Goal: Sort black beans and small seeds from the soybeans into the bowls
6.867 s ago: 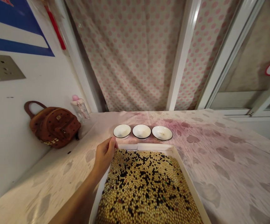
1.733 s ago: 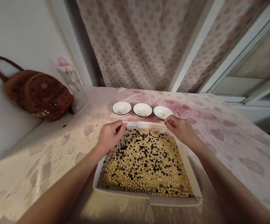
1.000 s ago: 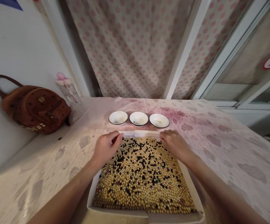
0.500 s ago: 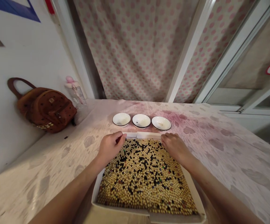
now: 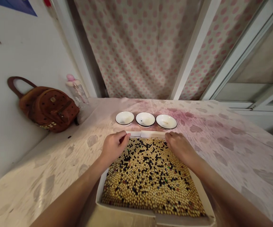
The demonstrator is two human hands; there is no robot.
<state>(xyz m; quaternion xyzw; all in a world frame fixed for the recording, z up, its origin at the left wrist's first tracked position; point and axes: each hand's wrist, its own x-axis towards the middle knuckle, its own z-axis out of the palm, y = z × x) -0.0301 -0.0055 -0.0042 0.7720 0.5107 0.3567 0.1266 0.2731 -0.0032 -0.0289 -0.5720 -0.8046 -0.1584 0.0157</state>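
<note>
A shallow white cardboard box [image 5: 98, 194] lies in front of me, filled with small round beads [image 5: 148, 176], mostly tan with scattered black ones and a few green, red and blue. At the box's far left corner, my left hand [image 5: 115, 143] is closed, its thumb against the rim. My right hand [image 5: 180, 145] rests on the far right corner with its fingers curled over the edge. Both sets of fingertips are partly hidden by the hands and the rim. Just past the far edge stand a left bowl [image 5: 124, 118], a middle bowl [image 5: 145, 119] holding a dark speck, and a right bowl [image 5: 166, 121] holding something tan.
A patterned cloth covers the table [image 5: 223, 142]. At the back left, a brown backpack [image 5: 53, 108] leans by the wall near a clear bottle [image 5: 78, 91] with a pink cap. A dotted curtain [image 5: 145, 47] hangs behind the table.
The whole view has shifted slightly, so the box, bowls and hands appear a little further right. Both hands keep their places on the box's far corners.
</note>
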